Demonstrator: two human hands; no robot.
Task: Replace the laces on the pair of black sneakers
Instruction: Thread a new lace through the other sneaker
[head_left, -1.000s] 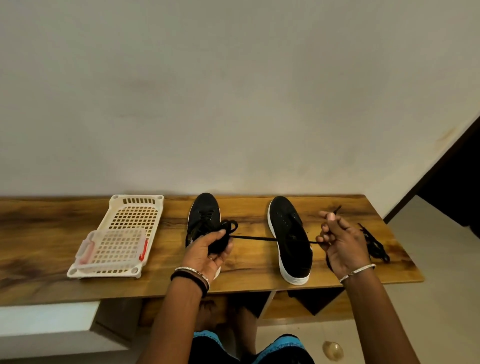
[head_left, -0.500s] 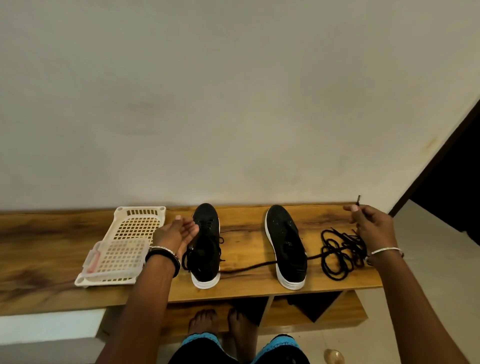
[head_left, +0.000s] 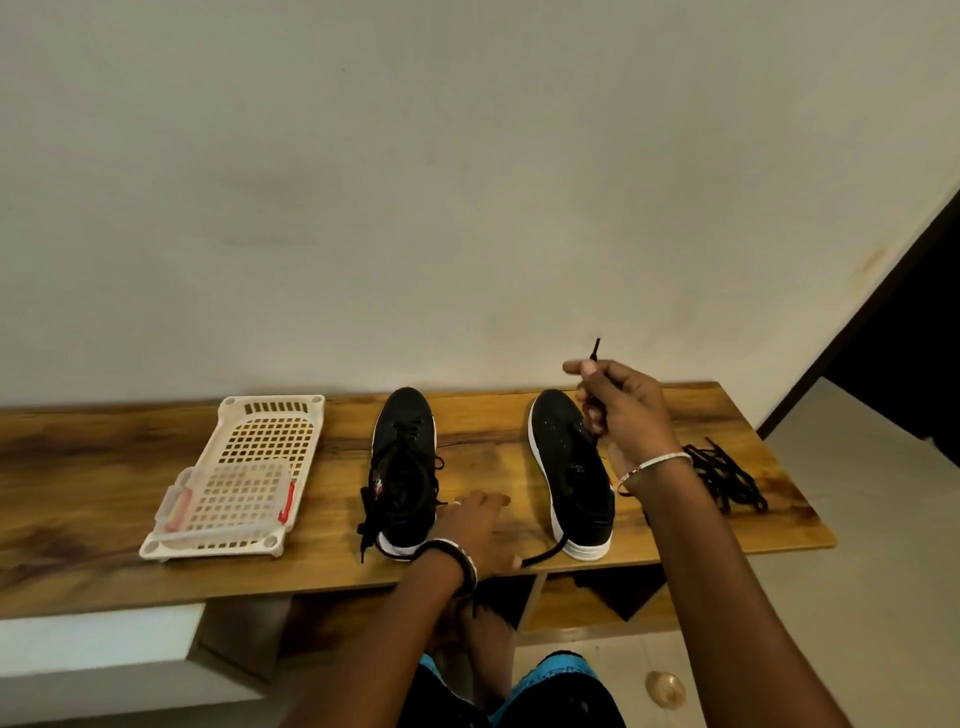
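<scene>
Black white-soled sneakers, we count two; our right hand pinches one black lace, while the grip of our left hand we cannot tell.

— Where are the hands?
— The right hand pinches a lace end above the right sneaker, tip pointing up. The left hand lies on the bench between that and the left sneaker.
— Holding anything?
— A lace strand runs out from under it (gripped or not, I can't tell).
</scene>
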